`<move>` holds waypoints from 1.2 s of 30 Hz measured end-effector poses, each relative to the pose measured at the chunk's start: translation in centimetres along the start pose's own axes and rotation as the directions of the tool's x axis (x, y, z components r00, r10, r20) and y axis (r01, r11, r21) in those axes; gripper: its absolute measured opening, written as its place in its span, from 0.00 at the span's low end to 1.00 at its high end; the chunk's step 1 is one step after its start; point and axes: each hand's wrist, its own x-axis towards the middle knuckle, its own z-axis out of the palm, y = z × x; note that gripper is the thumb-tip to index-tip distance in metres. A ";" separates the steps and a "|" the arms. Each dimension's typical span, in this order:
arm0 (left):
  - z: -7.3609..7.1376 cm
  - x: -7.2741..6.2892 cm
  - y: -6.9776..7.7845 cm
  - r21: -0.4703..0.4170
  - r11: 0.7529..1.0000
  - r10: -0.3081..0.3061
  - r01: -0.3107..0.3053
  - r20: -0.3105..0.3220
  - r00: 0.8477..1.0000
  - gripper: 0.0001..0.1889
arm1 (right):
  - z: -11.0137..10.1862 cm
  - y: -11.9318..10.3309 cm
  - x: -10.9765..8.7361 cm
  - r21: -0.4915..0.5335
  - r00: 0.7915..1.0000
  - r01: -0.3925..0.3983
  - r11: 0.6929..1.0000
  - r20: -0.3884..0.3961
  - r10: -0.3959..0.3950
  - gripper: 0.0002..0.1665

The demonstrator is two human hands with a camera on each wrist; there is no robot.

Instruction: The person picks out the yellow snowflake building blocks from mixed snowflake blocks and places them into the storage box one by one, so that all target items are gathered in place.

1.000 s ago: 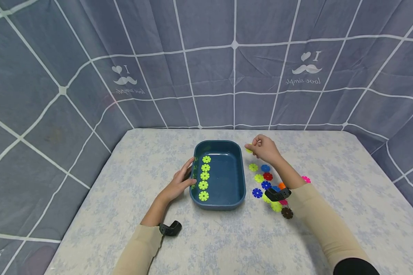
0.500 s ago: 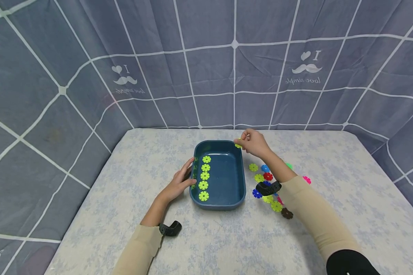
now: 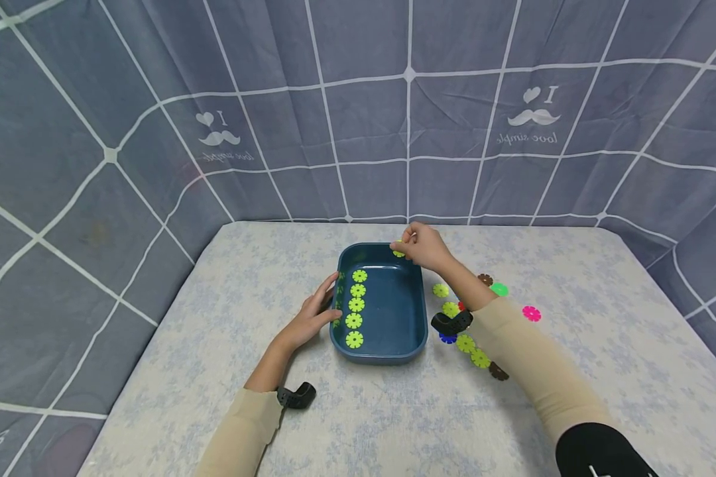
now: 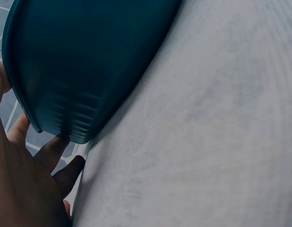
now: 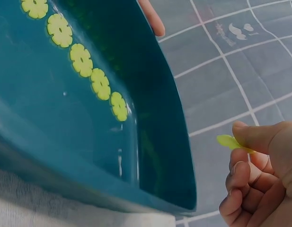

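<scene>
A dark blue plastic tub [image 3: 394,318] stands on the table. Along its left side, several yellow-green snowflake building discs [image 3: 356,304] lie in a row on the floor of the tub. My left hand [image 3: 304,321] holds the tub's left wall, thumb over the rim and fingers against the outside; the left wrist view shows the fingers [image 4: 51,151] at the ribbed outer wall. Over the tub's far right corner, my right hand [image 3: 426,248] pinches another yellow-green disc [image 5: 227,141] between thumb and forefinger, the other fingers curled in.
Right of the tub lie loose discs in several colours, among them yellow-green [image 3: 480,358], green [image 3: 499,289], pink [image 3: 532,313] and brown [image 3: 498,371]; the right forearm hides some. A grey grid-patterned curtain [image 3: 364,126] hangs behind the patterned tablecloth [image 3: 262,265].
My right hand has carried its yellow-green disc leftward from beside the tub to above the far rim. The left hand and the row of discs stay in place.
</scene>
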 end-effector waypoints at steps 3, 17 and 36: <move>0.0 0.0 0.0 0.016 1.000 -0.023 0.023 -0.002 1.000 0.39 | 0.4 -0.2 0.3 -0.010 1.000 0.000 1.000 0.010 0.000 0.15; -0.1 -0.8 4.0 0.027 0.997 -0.070 0.069 0.025 0.997 0.39 | 2.9 -0.9 1.3 0.019 1.000 -0.001 1.000 0.031 0.000 0.14; -0.2 -0.7 4.3 0.011 0.997 -0.081 0.081 0.024 0.996 0.39 | 6.0 0.5 2.0 0.041 0.999 -0.032 0.999 0.027 0.031 0.14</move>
